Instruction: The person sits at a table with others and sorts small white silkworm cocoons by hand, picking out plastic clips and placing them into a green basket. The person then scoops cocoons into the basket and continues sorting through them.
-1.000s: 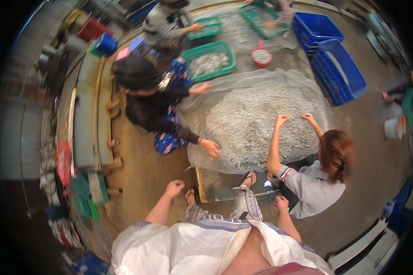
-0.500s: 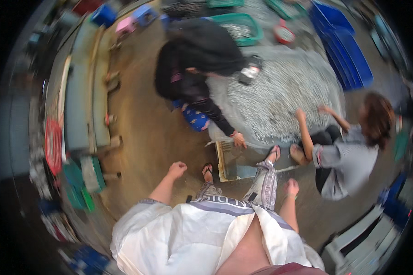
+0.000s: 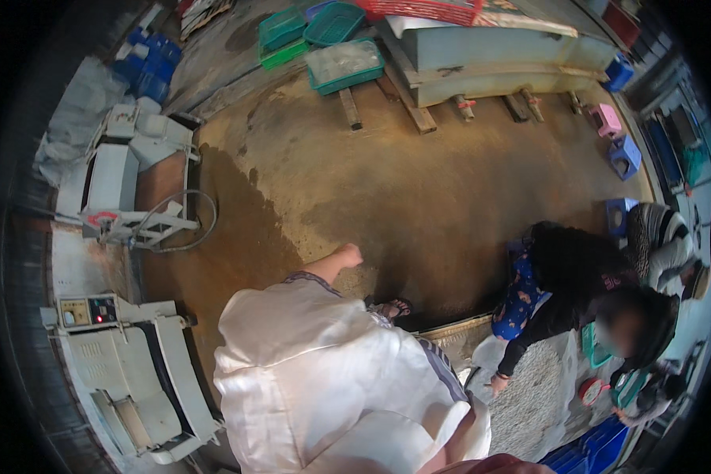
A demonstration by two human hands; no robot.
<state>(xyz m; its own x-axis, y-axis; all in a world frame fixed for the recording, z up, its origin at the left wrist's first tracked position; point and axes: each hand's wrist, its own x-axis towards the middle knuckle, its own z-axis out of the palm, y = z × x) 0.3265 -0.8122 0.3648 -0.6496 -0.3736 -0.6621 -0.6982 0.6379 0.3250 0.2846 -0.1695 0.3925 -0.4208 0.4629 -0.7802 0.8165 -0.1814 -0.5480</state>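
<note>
My left hand (image 3: 347, 255) hangs in front of my body over the wet brown floor (image 3: 292, 182), its fingers curled in with nothing seen in them. It touches nothing. My right hand is out of view, hidden beyond my white garment (image 3: 308, 379). My foot in a dark sandal (image 3: 399, 307) shows just past the garment. To the right, a spread of small pale grey pieces (image 3: 533, 395) lies on a sheet; they are too small to name. A co-worker in dark clothes (image 3: 569, 272) reaches one hand (image 3: 498, 385) to its edge.
Two pale machines (image 3: 126, 379) stand at the left, the farther one with a looped hose (image 3: 213, 217). Green baskets (image 3: 344, 67) and a long grey trough (image 3: 498, 63) line the far side. Small plastic stools (image 3: 624, 158) and blue crates (image 3: 588, 450) are at the right.
My view has turned left, so the pale spread and the dark-clothed co-worker now sit at the right. My right hand and the grey-shirted co-worker have left the picture.
</note>
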